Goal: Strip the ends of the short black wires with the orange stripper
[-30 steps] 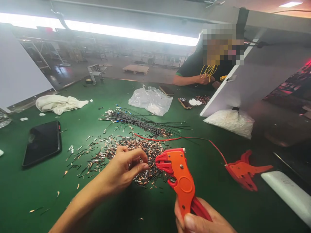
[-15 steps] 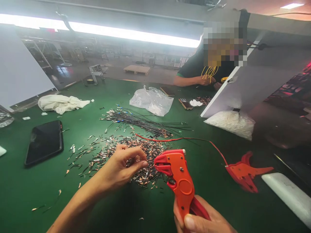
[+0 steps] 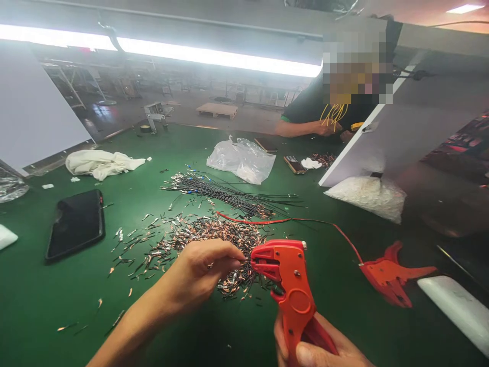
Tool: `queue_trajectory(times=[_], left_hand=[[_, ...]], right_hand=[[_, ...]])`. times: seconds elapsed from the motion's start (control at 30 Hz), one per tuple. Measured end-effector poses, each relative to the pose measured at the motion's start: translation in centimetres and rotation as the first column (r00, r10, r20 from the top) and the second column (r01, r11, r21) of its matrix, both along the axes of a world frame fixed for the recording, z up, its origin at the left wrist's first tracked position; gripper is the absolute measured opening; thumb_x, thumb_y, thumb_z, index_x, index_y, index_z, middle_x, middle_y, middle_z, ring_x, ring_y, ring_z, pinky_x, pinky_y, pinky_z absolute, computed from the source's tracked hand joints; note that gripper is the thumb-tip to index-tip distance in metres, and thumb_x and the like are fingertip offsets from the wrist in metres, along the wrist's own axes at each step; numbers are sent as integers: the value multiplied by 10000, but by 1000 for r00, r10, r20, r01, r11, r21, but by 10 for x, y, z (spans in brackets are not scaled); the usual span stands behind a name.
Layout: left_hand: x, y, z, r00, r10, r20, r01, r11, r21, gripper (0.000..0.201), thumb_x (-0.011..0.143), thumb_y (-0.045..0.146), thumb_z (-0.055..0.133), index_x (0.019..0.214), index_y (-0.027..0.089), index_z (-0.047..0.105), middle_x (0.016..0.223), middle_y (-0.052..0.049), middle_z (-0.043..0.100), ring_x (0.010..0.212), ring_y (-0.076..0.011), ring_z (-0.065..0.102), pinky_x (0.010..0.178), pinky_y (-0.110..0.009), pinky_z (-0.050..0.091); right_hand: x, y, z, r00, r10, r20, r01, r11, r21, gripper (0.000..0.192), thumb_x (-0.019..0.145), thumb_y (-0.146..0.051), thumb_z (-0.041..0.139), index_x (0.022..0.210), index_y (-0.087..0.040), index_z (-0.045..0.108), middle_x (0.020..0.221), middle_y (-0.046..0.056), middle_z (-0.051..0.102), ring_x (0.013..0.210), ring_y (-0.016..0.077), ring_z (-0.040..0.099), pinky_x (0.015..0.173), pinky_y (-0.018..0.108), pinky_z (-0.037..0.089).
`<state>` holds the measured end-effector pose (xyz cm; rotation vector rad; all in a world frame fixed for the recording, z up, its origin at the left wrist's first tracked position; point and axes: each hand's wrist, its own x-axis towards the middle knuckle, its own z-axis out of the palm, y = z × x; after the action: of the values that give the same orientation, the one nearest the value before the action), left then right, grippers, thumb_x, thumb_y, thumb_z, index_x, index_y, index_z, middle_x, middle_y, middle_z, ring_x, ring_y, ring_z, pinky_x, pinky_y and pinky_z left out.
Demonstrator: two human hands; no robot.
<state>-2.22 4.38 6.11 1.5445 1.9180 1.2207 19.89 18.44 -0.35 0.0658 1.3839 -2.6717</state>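
Observation:
My right hand [image 3: 317, 346] is wrapped round the handles of a red and orange wire stripper [image 3: 296, 290], held upright with its jaws facing left. My left hand [image 3: 210, 267] is closed in a pinch, its fingertips right beside the stripper's jaws. Whatever those fingers hold is too small or too hidden to make out. Beneath and behind both hands lies a heap of short black and copper wire scraps [image 3: 229, 232]. Beyond it rests a bundle of long black wires [image 3: 221, 191], with metal terminals at the left ends and some blue pieces.
A second wire stripper [image 3: 385, 272] lies at right, a red cord [image 3: 313, 220] running from it, near a white bar-shaped object [image 3: 454, 308]. A phone [image 3: 76, 224] and cloth [image 3: 101, 163] lie left. Plastic bags [image 3: 242, 160] sit further back. Behind the white divider [image 3: 374, 127] another person works.
My left fingertips have moved right and closer to the stripper's jaws, the fingers now straighter. The stripper stays in my right hand. The whole view has shifted slightly.

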Motion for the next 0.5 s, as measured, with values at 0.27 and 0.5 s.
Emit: queue_trajectory(times=[0.27,0.5], left_hand=[[5,0,3,999,27,-25,-28,999,-44,240,915,255,510,811,148,699,668,-7,663,590,-105,556,566,-213,408],[5,-1,10,999,36,26,-32,989,-147,290,885,291,439,737,147,643,580,28,508,532,-98,437,503,-208,345]], right_hand=[[-5,-2,14,999,1,46,-5,996,88,387,856,-513,656,885,-143,547,733,9,496,625,99,397,566,226,283],[-6,-1,28,992,57,115,-69,992,102,424,798,-544,680,907,-150,568,757,3,492,634,112,377,579,248,280]])
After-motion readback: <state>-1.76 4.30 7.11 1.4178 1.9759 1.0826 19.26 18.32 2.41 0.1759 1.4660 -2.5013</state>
